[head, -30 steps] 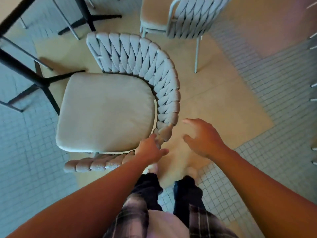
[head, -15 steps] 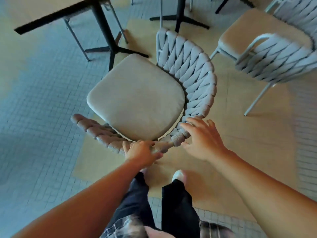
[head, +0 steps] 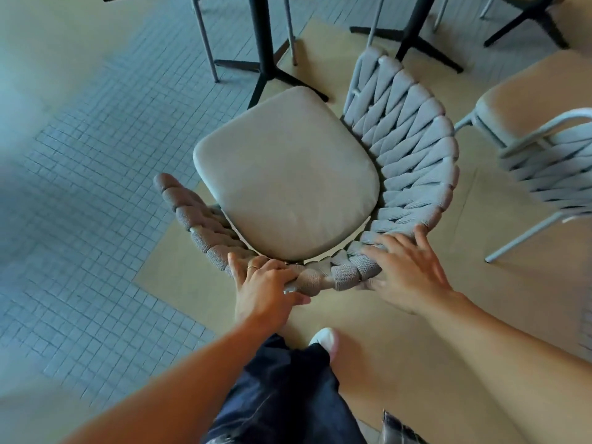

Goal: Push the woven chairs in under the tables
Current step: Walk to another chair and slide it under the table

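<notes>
The woven chair (head: 285,174) is seen at the frame's centre, its back rail nearest the body. The rail is gripped by the left hand (head: 266,290) with curled fingers; the right hand (head: 407,277) is laid on the weave, fingers spread flat. The black pedestal (head: 262,49) lies beyond the seat, toward the upper centre, so the push is judged to run up-frame. The surface itself is almost wholly cut off.

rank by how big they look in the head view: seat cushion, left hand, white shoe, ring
1. seat cushion
2. left hand, gripping the woven chair
3. white shoe, only its toe showing
4. ring
</notes>
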`<state>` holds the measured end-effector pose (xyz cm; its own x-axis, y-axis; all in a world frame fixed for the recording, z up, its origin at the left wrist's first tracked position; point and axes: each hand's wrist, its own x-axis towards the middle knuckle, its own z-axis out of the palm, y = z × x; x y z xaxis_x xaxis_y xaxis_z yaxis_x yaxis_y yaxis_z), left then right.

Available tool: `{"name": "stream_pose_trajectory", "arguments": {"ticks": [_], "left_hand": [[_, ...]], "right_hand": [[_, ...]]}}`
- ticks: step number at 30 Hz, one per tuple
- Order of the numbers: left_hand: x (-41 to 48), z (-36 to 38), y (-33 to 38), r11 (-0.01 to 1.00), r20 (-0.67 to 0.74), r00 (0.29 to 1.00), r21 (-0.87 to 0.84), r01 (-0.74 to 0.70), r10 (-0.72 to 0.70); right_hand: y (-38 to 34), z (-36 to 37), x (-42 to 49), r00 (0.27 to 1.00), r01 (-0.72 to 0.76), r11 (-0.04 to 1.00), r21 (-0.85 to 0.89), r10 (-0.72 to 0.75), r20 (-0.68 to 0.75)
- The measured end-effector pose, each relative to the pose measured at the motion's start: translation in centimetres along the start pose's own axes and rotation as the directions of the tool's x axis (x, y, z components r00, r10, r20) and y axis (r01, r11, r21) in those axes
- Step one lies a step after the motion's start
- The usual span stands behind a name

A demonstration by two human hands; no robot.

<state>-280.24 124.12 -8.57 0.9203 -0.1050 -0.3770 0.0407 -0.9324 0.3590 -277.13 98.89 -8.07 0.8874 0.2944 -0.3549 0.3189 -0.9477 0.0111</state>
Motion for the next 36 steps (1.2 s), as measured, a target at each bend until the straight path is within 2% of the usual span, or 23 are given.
{"name": "stream_pose_trajectory", "arguments": {"ticks": [6, 16, 20, 25, 30, 36], "left_hand": [[1.6, -1.4, -1.5, 1.000, -0.095, 0.995, -0.018, 0.012, -0.014], [9.5, -5.3, -3.6, 0.997, 0.005, 1.000, 0.078, 0.010, -0.010], [12.6, -6.3, -4.4, 1.000, -0.042, 0.999, 0.031, 0.003, -0.002], [15.5, -8.3, -5.1, 0.999, -0.011, 1.000, 0.033, -0.026, 0.026], [18.7, -10.4, -4.6, 0.984, 0.036, 0.998, 0.169, -0.048, 0.043], [23.1, -12.3, -4.1, 0.976, 0.076, 0.993, 0.192, -0.107, 0.094]], "right_hand": [[-1.2, 0.2, 2.2, 0.994, -0.034, 0.999, 0.027, 0.037, -0.106], [-3.8, -1.0, 9.4, 0.976, -0.092, 0.991, 0.101, 0.110, -0.187], [-3.4, -2.2, 12.2, 0.981, -0.107, 0.988, 0.114, 0.124, -0.151], [-2.9, -3.6, 15.1, 0.994, -0.096, 0.988, 0.122, 0.102, -0.044], [-2.1, -4.6, 17.8, 0.990, -0.116, 0.982, 0.146, 0.126, -0.062], [-0.1, -5.0, 20.7, 0.988, -0.107, 0.975, 0.196, 0.125, -0.085]]}}
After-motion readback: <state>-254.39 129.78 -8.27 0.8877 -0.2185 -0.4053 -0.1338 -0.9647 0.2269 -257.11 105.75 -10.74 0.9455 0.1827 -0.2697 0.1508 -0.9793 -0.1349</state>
